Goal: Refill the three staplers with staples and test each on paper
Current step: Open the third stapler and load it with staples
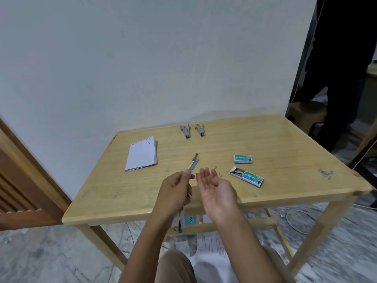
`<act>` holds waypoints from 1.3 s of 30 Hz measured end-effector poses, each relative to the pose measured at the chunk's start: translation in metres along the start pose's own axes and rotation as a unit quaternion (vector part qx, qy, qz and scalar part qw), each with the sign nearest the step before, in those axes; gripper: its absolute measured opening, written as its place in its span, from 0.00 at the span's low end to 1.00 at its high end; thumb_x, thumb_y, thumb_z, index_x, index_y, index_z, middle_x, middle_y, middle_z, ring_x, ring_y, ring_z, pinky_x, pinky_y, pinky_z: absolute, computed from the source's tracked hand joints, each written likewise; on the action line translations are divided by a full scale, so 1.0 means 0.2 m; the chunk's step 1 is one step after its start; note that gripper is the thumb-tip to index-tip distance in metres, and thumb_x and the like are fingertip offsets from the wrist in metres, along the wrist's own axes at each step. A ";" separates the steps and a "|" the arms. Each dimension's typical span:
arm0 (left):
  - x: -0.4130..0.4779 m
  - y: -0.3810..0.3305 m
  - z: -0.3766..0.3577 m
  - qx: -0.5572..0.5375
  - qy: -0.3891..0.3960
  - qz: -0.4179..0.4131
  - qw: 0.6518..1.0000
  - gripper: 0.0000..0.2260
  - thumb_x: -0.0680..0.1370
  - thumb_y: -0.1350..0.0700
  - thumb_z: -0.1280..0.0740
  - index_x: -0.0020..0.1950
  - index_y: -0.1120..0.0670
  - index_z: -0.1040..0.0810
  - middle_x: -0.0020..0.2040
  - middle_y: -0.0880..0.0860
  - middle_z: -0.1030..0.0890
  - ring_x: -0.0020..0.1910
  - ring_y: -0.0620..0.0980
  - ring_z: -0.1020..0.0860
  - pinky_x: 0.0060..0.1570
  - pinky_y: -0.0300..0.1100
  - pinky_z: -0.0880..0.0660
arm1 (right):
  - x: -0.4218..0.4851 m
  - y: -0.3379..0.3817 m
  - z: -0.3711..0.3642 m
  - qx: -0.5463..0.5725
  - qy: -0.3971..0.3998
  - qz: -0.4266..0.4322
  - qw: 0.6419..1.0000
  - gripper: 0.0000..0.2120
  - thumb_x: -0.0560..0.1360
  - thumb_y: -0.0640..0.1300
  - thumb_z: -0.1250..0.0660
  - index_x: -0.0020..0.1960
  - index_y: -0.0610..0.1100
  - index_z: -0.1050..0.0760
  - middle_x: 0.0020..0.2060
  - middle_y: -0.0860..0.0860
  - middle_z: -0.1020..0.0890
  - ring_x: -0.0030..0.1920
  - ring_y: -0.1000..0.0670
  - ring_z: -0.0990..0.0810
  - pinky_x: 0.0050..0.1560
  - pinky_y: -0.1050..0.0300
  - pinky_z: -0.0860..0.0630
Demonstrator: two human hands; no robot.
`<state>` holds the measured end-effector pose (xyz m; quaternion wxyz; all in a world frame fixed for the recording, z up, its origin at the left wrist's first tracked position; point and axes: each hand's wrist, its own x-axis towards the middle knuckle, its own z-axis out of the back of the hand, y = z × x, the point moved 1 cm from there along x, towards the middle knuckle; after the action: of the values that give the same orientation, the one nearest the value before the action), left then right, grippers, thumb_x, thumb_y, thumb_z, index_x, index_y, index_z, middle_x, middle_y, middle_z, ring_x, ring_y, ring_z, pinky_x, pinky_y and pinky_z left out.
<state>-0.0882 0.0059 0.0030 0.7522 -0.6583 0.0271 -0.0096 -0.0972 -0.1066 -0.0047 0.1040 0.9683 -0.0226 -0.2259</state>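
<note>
Gripping a teal stapler (193, 164) swung open above the near edge of the wooden table (122, 190), the left hand (175, 188) holds its silver magazine tilted upward, handle hanging below; the right hand (216, 185) lies palm-up beside it, fingers relaxed.

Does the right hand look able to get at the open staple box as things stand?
Likely yes: the right hand is open, palm up, holding nothing, and the open staple box lies just beside it on the table, with only a few loose staples between.
</note>
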 end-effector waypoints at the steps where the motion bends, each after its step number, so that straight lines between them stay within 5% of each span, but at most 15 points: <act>1: 0.02 0.01 0.00 -0.097 0.012 0.056 0.994 0.13 0.83 0.52 0.39 0.47 0.59 0.20 0.27 0.51 0.28 0.26 0.47 0.33 0.27 0.39 0.35 | 0.02 0.04 -0.01 -0.025 0.001 0.037 0.999 0.13 0.80 0.28 0.47 0.60 0.36 0.29 0.48 0.39 0.21 0.49 0.43 0.19 0.57 0.47 0.21; 4: 0.08 0.02 0.00 -0.303 0.058 0.163 0.937 0.12 0.83 0.53 0.40 0.50 0.60 0.24 0.28 0.51 0.33 0.24 0.47 0.37 0.23 0.38 0.38 | 0.11 0.17 -0.05 -0.262 0.004 0.170 0.950 0.12 0.80 0.30 0.48 0.56 0.40 0.29 0.44 0.45 0.24 0.41 0.49 0.23 0.45 0.57 0.21; 7: 0.16 0.05 -0.02 -0.413 0.086 0.192 0.886 0.09 0.82 0.55 0.39 0.50 0.59 0.26 0.29 0.51 0.35 0.24 0.46 0.37 0.22 0.37 0.38 | 0.26 0.25 -0.09 -0.560 -0.005 0.259 0.787 0.14 0.80 0.33 0.49 0.49 0.49 0.30 0.46 0.48 0.25 0.38 0.51 0.28 0.33 0.59 0.31; 11: 0.25 0.08 -0.07 -0.474 0.110 0.203 0.849 0.07 0.81 0.55 0.39 0.50 0.59 0.26 0.30 0.50 0.35 0.24 0.45 0.37 0.23 0.36 0.37 | 0.38 0.30 -0.14 -0.796 0.034 0.255 0.548 0.16 0.77 0.31 0.48 0.54 0.48 0.29 0.49 0.51 0.26 0.45 0.49 0.26 0.40 0.55 0.31; 15: 0.29 0.11 -0.09 -0.461 0.119 0.219 0.852 0.08 0.82 0.54 0.39 0.53 0.58 0.28 0.30 0.50 0.34 0.24 0.45 0.36 0.22 0.36 0.36 | 0.44 0.30 -0.19 -0.883 0.112 0.209 0.405 0.19 0.74 0.27 0.44 0.53 0.49 0.29 0.51 0.51 0.28 0.49 0.50 0.27 0.45 0.56 0.31; 21: 0.32 0.14 -0.08 -0.451 0.129 0.215 0.857 0.08 0.81 0.53 0.37 0.54 0.58 0.27 0.31 0.50 0.33 0.25 0.45 0.36 0.25 0.36 0.38 | 0.44 0.36 -0.20 -0.898 0.165 0.184 0.364 0.12 0.81 0.37 0.45 0.55 0.49 0.25 0.56 0.49 0.23 0.56 0.50 0.23 0.57 0.52 0.26; 27: 0.32 0.15 -0.08 -0.456 0.132 0.214 0.854 0.08 0.82 0.53 0.38 0.53 0.58 0.26 0.31 0.50 0.33 0.25 0.45 0.35 0.23 0.36 0.35 | 0.32 0.60 -0.19 -0.840 0.130 0.265 0.456 0.11 0.81 0.42 0.41 0.54 0.53 0.22 0.52 0.56 0.20 0.49 0.53 0.21 0.49 0.54 0.22; 29: 0.32 0.14 -0.07 -0.454 0.132 0.209 0.856 0.08 0.82 0.54 0.38 0.54 0.59 0.27 0.31 0.50 0.33 0.25 0.45 0.35 0.23 0.36 0.35 | 0.29 0.71 -0.15 -0.835 0.094 0.295 0.455 0.09 0.80 0.43 0.38 0.51 0.55 0.22 0.49 0.57 0.19 0.47 0.54 0.21 0.47 0.57 0.24; 39: 0.31 0.13 -0.08 -0.457 0.131 0.197 0.858 0.09 0.83 0.54 0.40 0.52 0.59 0.27 0.29 0.50 0.32 0.23 0.45 0.35 0.21 0.37 0.34 | 0.29 0.77 -0.09 -0.957 0.079 0.143 0.238 0.09 0.78 0.52 0.35 0.53 0.54 0.17 0.44 0.60 0.22 0.44 0.57 0.23 0.42 0.58 0.25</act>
<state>-0.0284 -0.0096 -0.0265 0.3429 -0.9015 0.2557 0.0662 -0.0367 -0.2592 0.0177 0.9859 0.1458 0.0806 0.0159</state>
